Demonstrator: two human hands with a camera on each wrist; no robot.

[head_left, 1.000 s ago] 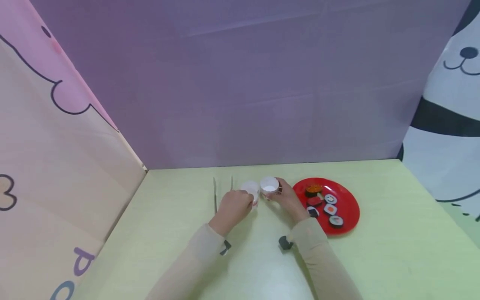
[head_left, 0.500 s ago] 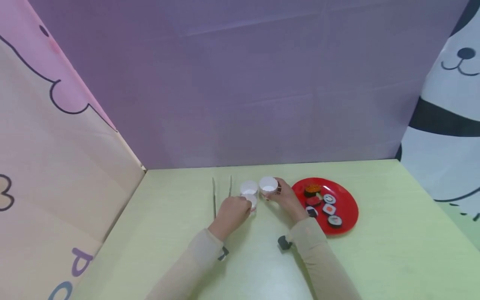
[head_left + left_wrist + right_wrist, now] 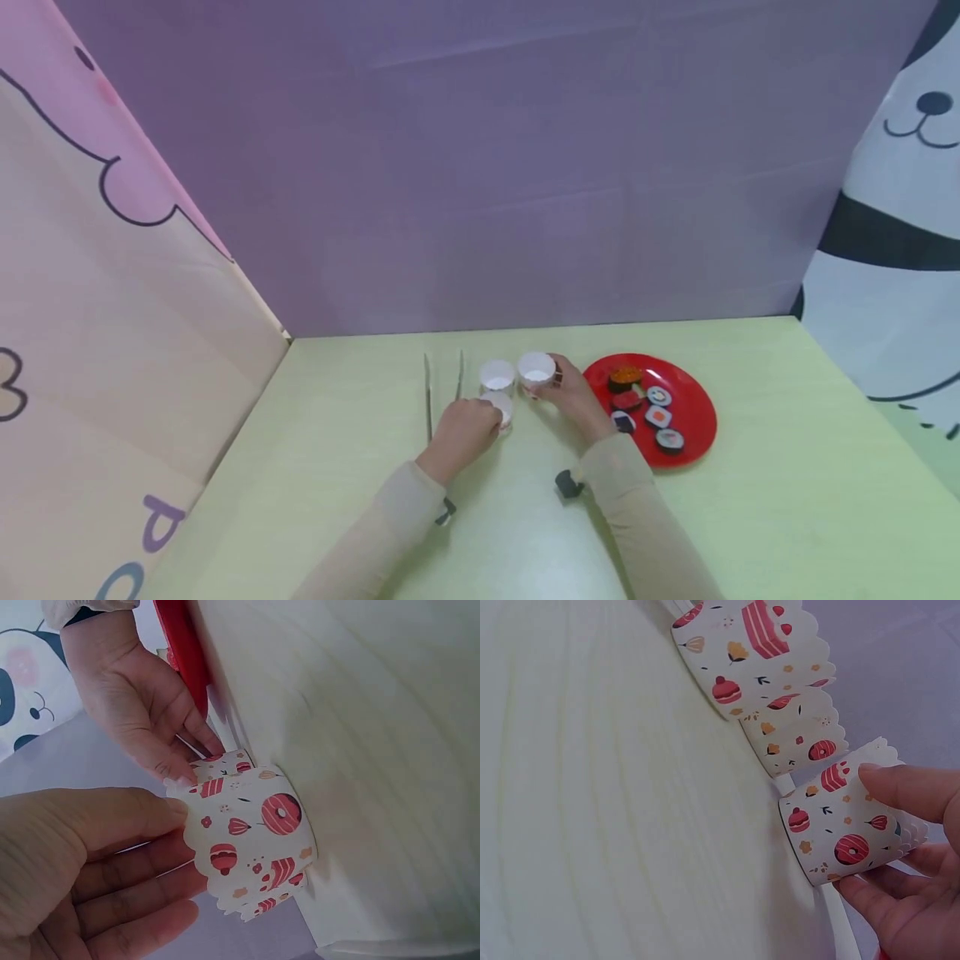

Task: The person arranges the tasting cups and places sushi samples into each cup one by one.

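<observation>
Three white paper baking cups, printed with red cakes and doughnuts, stand close together on the table. The nearest one, the front cup point(image 3: 498, 410), is pinched at its scalloped rim by my left hand point(image 3: 463, 429); the thumb point(image 3: 161, 814) shows on its outer side. Directly behind it stands the back cup point(image 3: 497, 373), untouched by either hand. My right hand point(image 3: 576, 400) grips the right cup point(image 3: 840, 825) from its right side, thumb on one side and fingers on the other. That cup stands beside the back cup.
A red plate point(image 3: 701, 421) with several toy sushi pieces point(image 3: 658, 417) lies to the right, partly behind my right hand. Two thin metallic sticks point(image 3: 428, 392) lie to the left of the cups. A purple cloth wall point(image 3: 480, 183) rises behind the table point(image 3: 787, 467).
My left hand has drawn the front cup towards me and lowered it, so the back cup now shows separately behind it. My right hand has stayed on the right cup.
</observation>
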